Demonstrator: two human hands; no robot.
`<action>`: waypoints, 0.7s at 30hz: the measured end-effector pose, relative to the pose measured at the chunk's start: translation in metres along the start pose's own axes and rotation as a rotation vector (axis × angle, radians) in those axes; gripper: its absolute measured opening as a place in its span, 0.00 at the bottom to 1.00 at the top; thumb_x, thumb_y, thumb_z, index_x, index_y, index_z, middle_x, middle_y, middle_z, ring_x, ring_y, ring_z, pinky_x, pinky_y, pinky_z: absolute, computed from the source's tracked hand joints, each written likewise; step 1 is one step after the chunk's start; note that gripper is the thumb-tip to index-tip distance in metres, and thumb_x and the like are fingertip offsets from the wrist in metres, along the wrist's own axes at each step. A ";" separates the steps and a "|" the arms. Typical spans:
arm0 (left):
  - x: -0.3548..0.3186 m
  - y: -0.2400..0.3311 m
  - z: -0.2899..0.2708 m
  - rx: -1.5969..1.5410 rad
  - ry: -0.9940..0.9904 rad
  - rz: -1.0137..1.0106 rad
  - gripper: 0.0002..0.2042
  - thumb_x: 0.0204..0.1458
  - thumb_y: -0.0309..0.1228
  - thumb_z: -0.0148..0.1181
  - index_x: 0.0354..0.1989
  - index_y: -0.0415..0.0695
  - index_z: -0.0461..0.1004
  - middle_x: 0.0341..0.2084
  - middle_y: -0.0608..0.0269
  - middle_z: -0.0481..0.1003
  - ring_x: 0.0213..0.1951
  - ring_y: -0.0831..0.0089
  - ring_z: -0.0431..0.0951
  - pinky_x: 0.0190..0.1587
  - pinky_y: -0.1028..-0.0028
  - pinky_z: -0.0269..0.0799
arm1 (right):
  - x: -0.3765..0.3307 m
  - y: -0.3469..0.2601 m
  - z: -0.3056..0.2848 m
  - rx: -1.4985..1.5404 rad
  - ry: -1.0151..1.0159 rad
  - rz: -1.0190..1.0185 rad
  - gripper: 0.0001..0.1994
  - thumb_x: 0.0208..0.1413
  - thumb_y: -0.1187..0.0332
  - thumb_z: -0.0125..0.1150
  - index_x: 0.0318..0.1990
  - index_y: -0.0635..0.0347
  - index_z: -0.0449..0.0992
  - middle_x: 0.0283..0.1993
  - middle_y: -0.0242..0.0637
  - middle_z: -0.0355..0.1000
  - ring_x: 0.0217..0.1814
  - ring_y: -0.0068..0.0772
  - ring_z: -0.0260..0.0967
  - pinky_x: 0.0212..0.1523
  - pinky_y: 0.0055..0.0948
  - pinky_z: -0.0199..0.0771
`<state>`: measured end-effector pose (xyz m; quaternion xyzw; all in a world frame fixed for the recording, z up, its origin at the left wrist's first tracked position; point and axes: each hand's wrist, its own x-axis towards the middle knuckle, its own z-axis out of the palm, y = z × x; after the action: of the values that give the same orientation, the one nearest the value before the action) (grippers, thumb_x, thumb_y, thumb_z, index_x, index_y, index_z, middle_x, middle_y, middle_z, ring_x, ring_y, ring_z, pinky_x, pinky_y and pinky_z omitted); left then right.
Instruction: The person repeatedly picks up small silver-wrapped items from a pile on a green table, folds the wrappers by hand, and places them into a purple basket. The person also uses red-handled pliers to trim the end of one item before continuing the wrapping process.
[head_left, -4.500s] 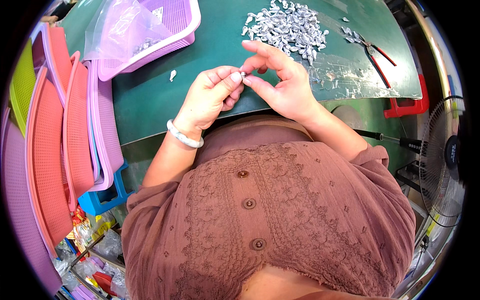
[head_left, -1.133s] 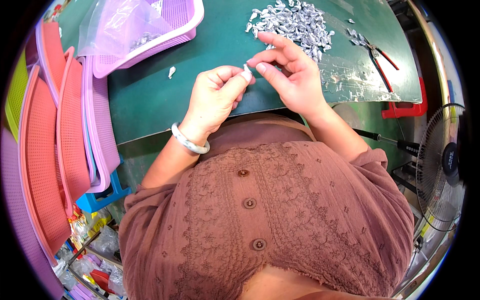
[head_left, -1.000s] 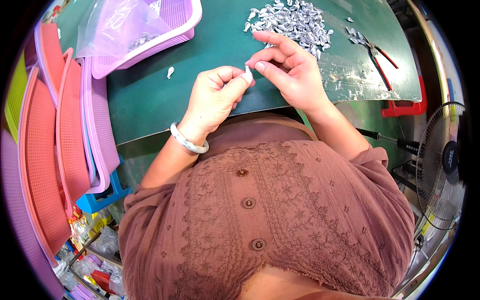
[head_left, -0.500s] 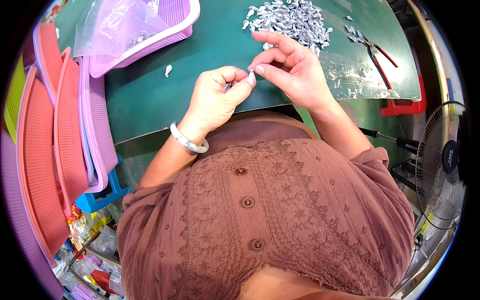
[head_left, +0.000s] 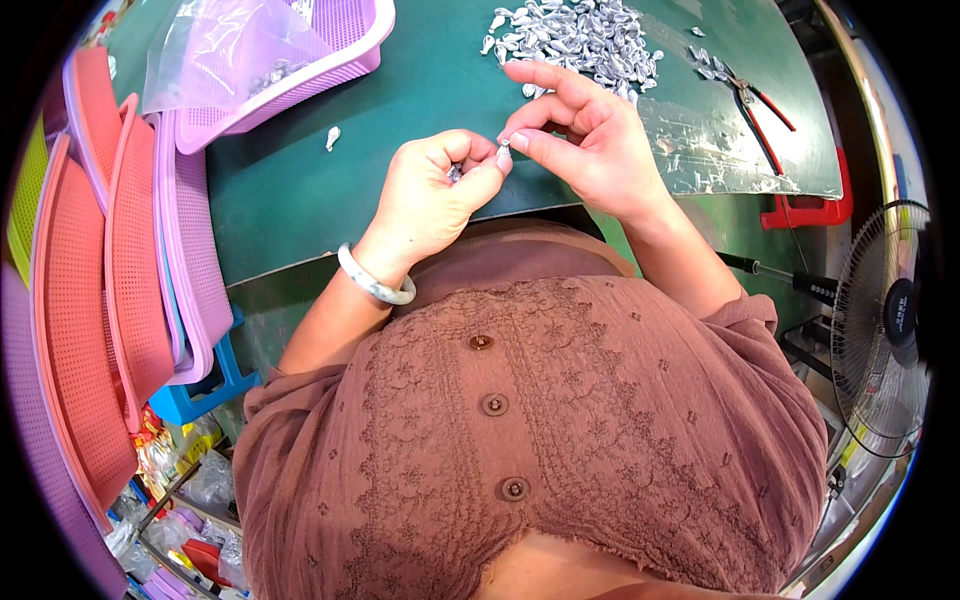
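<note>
Silver-grey teardrop-shaped piece (head_left: 504,150), in the head view: sits near the front edge of the green table (head_left: 270,200), clasped between thumb and bent forefinger of the left hand (head_left: 425,200). Left grip fully closed, with just a small end showing past the thumb tip. Also something grey (head_left: 456,172) inside the curl of the same hand (perhaps more of the same kind, too covered to tell). Pale bangle (head_left: 375,278) around the left wrist. Right hand (head_left: 590,150): has thumb and forefinger tips nearly together at the exposed end, other fingers loosely spread; touching or truly pinching, cannot tell.

Judging by looks, likely light, rigid rather than soft, perhaps slippery from a smooth surface (material uncertain). Seems hardly fragile, yet small enough to twist out of a careless pinch. Best held across the broad rounded body, leaving the narrow end clear.

Beyond the right fingers, a heap of similar pieces (head_left: 575,45); farther left, a lone piece (head_left: 333,139); past that, a lilac mesh basket (head_left: 310,88) under a clear plastic bag (head_left: 225,50). Far right, red-handled pliers (head_left: 745,96), handles apart, beside a little grey cluster (head_left: 711,68).
</note>
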<state>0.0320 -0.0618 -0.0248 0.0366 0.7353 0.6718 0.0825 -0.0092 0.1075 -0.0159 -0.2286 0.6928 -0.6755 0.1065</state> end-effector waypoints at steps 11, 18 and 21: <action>-0.001 0.001 0.001 0.008 -0.008 0.013 0.04 0.48 0.26 0.57 0.24 0.39 0.73 0.17 0.78 0.64 0.22 0.90 0.57 0.23 0.86 0.53 | -0.001 -0.003 -0.001 -0.009 -0.017 0.016 0.22 0.46 0.78 0.55 0.52 0.66 0.63 0.28 0.29 0.72 0.33 0.15 0.66 0.40 0.18 0.65; -0.001 -0.001 0.001 0.006 0.000 0.014 0.04 0.48 0.25 0.58 0.24 0.39 0.73 0.18 0.79 0.64 0.22 0.90 0.57 0.23 0.87 0.53 | -0.002 -0.004 -0.002 -0.004 -0.019 0.026 0.22 0.46 0.78 0.55 0.52 0.67 0.63 0.29 0.29 0.72 0.34 0.15 0.66 0.40 0.18 0.65; 0.000 -0.002 0.001 0.017 0.003 0.012 0.04 0.47 0.26 0.58 0.24 0.39 0.73 0.17 0.77 0.66 0.22 0.89 0.59 0.24 0.86 0.55 | -0.003 -0.003 -0.002 -0.006 -0.020 0.026 0.22 0.46 0.78 0.55 0.52 0.67 0.62 0.29 0.29 0.72 0.33 0.15 0.66 0.40 0.18 0.65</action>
<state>0.0325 -0.0609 -0.0264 0.0408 0.7409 0.6660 0.0768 -0.0075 0.1108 -0.0131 -0.2267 0.6968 -0.6695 0.1217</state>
